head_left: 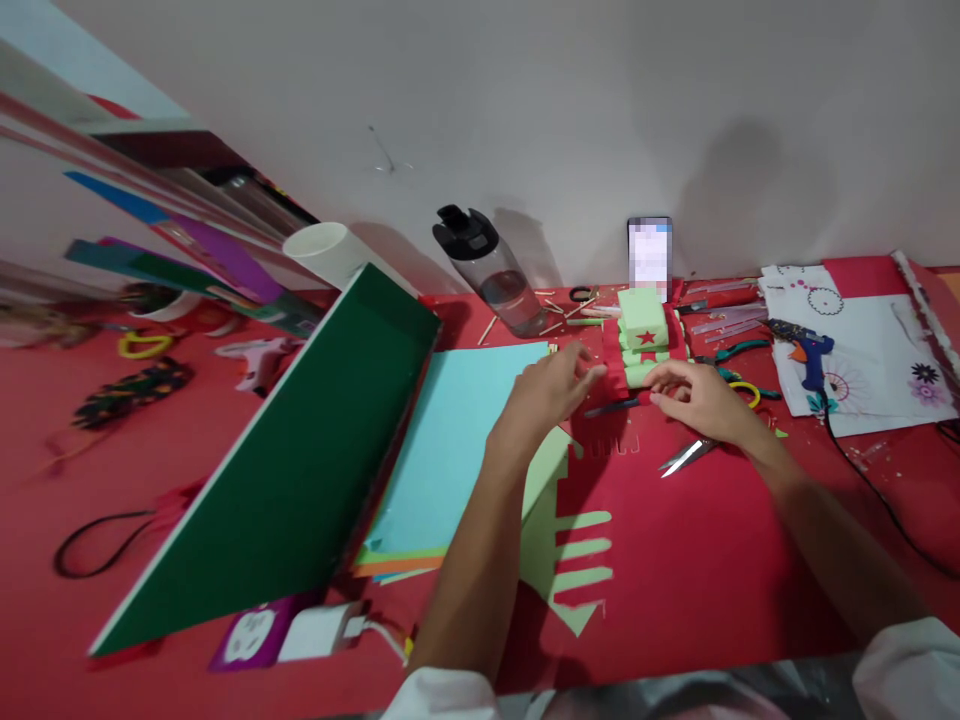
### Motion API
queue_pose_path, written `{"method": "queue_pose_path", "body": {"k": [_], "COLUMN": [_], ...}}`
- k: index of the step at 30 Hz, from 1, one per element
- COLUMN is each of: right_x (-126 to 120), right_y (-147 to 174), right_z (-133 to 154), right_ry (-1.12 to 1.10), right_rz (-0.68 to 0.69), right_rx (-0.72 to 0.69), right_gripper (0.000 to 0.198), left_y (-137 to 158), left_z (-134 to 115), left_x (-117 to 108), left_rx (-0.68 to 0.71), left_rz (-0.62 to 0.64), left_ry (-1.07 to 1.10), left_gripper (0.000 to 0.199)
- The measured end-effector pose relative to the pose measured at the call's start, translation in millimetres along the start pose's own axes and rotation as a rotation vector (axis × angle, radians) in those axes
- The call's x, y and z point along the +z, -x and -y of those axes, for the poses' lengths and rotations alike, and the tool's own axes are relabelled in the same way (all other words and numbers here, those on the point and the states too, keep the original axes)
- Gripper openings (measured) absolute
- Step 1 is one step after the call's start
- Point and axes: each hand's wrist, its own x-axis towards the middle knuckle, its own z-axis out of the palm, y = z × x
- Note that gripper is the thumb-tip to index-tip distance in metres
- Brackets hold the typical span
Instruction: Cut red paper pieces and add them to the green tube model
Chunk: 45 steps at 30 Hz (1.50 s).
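A small red and light green paper craft (pixel 643 335), with a block top and a red star, stands on the red table before the wall. My left hand (pixel 551 390) is at its left side, thumb and fingers apart, holding nothing I can see. On the other side, my right hand (pixel 694 397) has loosely bent fingers close to the rolled green lower edge; whether they touch it is unclear. Scissors (pixel 690 455) with yellow handles lie beneath my right hand, partly hidden. Light green paper (pixel 541 540) with cut strips lies beside my left forearm.
Coloured sheets (pixel 457 430) lie left, behind a leaning dark green board (pixel 292 480). A water bottle (pixel 495 275) and a phone (pixel 649 255) stand at the wall. A blue glue gun (pixel 814 362) with a trailing cord lies right. A white charger (pixel 319 633) sits front left.
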Motion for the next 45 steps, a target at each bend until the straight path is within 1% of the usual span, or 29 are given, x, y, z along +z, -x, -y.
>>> {"method": "queue_pose_path", "body": {"k": [1, 2, 4, 7, 9, 12, 14, 16, 18, 20, 21, 23, 25, 27, 29, 32, 36, 39, 42, 45], "right_x": [-1, -3, -5, -9, -11, -15, -19, -24, -29, -34, -35, -38, -40, -43, -45, -45, -39, -34, -32, -34], "right_y": [0, 0, 0, 0, 0, 1, 1, 2, 4, 6, 7, 9, 10, 11, 12, 11, 10, 8, 6, 5], "right_z": [0, 1, 2, 3, 3, 1, 1, 3, 7, 12, 15, 20, 23, 23, 22, 19, 14, 6, -3, -7], "right_ry": [-0.003, -0.003, 0.001, 0.013, 0.036, 0.061, 0.057, 0.047, 0.035, 0.025, 0.022, 0.024, 0.035, 0.063, 0.102, 0.16, 0.241, 0.302, 0.363, 0.403], "right_rz": [-0.006, -0.012, -0.026, -0.031, -0.035, -0.054, -0.068, -0.086, -0.11, -0.144, -0.162, -0.196, -0.215, -0.2, -0.148, -0.077, -0.053, -0.041, -0.012, 0.032], "right_rx": [0.004, 0.007, 0.007, -0.03, -0.072, -0.114, -0.133, -0.157, -0.179, -0.203, -0.217, -0.243, -0.259, -0.267, -0.291, -0.363, -0.5, -0.599, -0.64, -0.63], "right_gripper": [0.011, 0.01, 0.009, 0.009, 0.009, 0.008, 0.007, 0.007, 0.006, 0.004, 0.004, 0.004, 0.005, 0.005, 0.006, 0.008, 0.016, 0.022, 0.021, 0.02], "left_y": [0, -1, -2, -6, -10, -14, -14, -12, -6, 3, 6, 11, 11, 6, 0, -6, -8, -10, -11, -12], "left_z": [3, 6, 10, 15, 17, 23, 27, 28, 24, 14, 8, -6, -17, -25, -28, -27, -24, -22, -22, -22], "left_x": [1, 4, 9, 16, 17, 12, 6, -2, -11, -17, -18, -15, -5, 9, 22, 34, 38, 41, 44, 46], "left_rx": [-0.106, -0.195, -0.303, -0.333, -0.323, -0.306, -0.25, -0.122, 0.054, 0.229, 0.297, 0.37, 0.412, 0.48, 0.539, 0.587, 0.59, 0.593, 0.592, 0.592], "left_rz": [-0.042, -0.057, -0.031, 0.022, 0.039, 0.074, 0.09, 0.098, 0.092, 0.088, 0.106, 0.198, 0.224, 0.295, 0.349, 0.356, 0.318, 0.318, 0.314, 0.307], "left_ry": [-0.1, -0.184, -0.28, -0.31, -0.306, -0.243, -0.171, -0.054, 0.133, 0.355, 0.436, 0.528, 0.524, 0.509, 0.524, 0.574, 0.546, 0.53, 0.513, 0.51], "left_gripper": [0.038, 0.042, 0.049, 0.052, 0.046, 0.035, 0.026, 0.021, 0.025, 0.031, 0.034, 0.037, 0.042, 0.04, 0.035, 0.031, 0.032, 0.032, 0.032, 0.03]}}
